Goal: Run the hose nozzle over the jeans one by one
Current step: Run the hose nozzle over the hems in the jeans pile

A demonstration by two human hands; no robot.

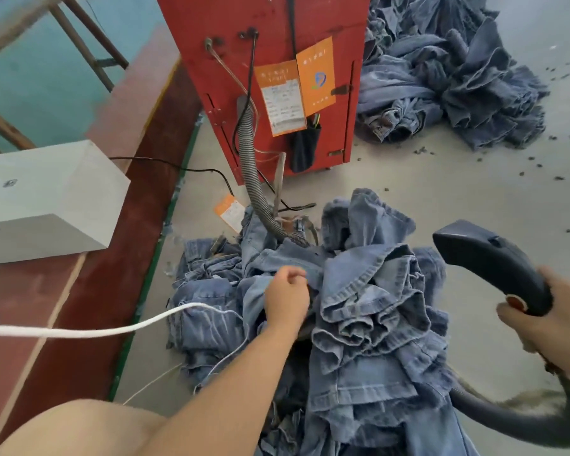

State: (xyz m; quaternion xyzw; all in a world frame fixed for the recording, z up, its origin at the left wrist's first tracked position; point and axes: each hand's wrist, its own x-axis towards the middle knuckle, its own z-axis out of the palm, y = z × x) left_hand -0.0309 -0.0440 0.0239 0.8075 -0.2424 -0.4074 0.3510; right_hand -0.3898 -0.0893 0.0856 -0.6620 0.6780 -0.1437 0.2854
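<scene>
A heap of blue jeans [369, 311] lies on the floor in front of me. My left hand [287, 296] reaches into the middle of the heap and grips a fold of denim near a waistband. My right hand [553, 311] holds the dark hose nozzle [487, 261] by its curved handle at the right edge, lifted above the floor, its wide mouth pointing up and left, apart from the jeans. The nozzle's dark hose [507, 419] trails down at the bottom right.
A red machine cabinet [277, 77] stands behind the heap, with orange tags and a grey ribbed hose [249, 166] running down into the jeans. A second pile of jeans [448, 87] lies at the back right. A grey box [46, 199] sits left; a white cord [79, 330] crosses.
</scene>
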